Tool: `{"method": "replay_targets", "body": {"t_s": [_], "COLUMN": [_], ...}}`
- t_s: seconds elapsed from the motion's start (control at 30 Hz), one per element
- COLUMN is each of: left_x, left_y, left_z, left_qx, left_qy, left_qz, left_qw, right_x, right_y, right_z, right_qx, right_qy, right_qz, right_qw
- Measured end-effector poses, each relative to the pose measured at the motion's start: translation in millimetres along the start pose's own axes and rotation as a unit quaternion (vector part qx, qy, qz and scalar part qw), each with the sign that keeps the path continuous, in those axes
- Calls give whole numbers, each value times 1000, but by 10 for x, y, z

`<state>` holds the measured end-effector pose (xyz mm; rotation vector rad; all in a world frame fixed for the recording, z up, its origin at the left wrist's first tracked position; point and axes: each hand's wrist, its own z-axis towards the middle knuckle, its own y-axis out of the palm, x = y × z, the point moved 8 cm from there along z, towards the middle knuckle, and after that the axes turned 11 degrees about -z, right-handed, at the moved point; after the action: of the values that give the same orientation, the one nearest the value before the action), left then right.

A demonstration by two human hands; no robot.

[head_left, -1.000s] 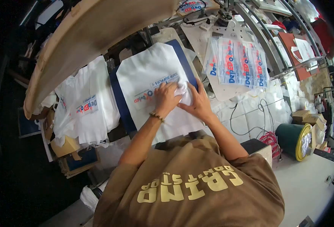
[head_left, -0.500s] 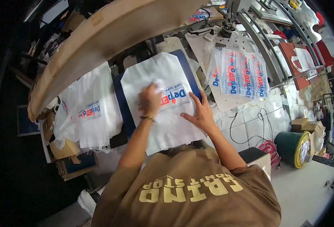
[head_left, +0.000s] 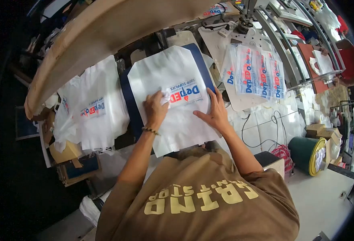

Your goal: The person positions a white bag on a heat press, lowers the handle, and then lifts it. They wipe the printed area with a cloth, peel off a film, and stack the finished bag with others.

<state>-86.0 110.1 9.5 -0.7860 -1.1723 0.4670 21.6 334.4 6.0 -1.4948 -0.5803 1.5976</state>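
A white bag [head_left: 173, 72] with a blue and red "DepED" print [head_left: 183, 92] lies flat on a dark blue board [head_left: 125, 100] in front of me. My left hand [head_left: 154, 111], a bead bracelet on its wrist, is closed around a small white cloth wad [head_left: 165, 95] at the left end of the print. My right hand [head_left: 214, 113] lies flat with fingers spread on the bag's right edge, beside the print.
A pile of printed white bags [head_left: 90, 112] lies to the left of the board. A stack of clear printed sheets [head_left: 257, 72] sits on a white board to the right. A long wooden frame [head_left: 104, 36] hangs overhead. Cables [head_left: 265, 128], a green drum [head_left: 309, 149] and boxes stand at right.
My left hand has swept the cloth leftward across the print, which now shows fully. My right hand slid slightly right and stays flat on the bag.
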Motion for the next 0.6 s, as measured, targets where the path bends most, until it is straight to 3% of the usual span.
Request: {"method": "replay_targets", "body": {"t_s": [0.03,0.07,0.1,0.13,0.2,0.33,0.47,0.53,0.6], "left_x": [123,466,734,1059,942,-116,43,386,913], "left_y": [78,264,512,601,520,-165,-337,-53,168], "left_z": [41,14,27,-4,-42,-278,-258,-246,-273], "left_qx": [3,10,-35,-23,-52,4,-39,-83,-164], "left_qy": [5,84,99,143,117,64,-2,-73,9], "left_qz": [-10,-30,-69,-18,-32,40,113,-128,-286], "left_qw": [1000,996,992,989,991,997,993,986,944], "right_x": [9,19,28,47,79,46,-107,-456,-548], "right_y": [2,13,38,73,83,39,-139,-351,-411], "right_z": [13,28,15,-15,9,-7,-20,-89,-171], "right_qx": [1,7,12,10,18,3,11,-4,0], "right_qy": [-2,-10,-16,-12,-35,4,-2,-86,-93], "right_qz": [-2,0,2,1,11,37,-39,-91,-27], "right_qw": [1000,1000,1000,1000,999,999,999,992,995]}}
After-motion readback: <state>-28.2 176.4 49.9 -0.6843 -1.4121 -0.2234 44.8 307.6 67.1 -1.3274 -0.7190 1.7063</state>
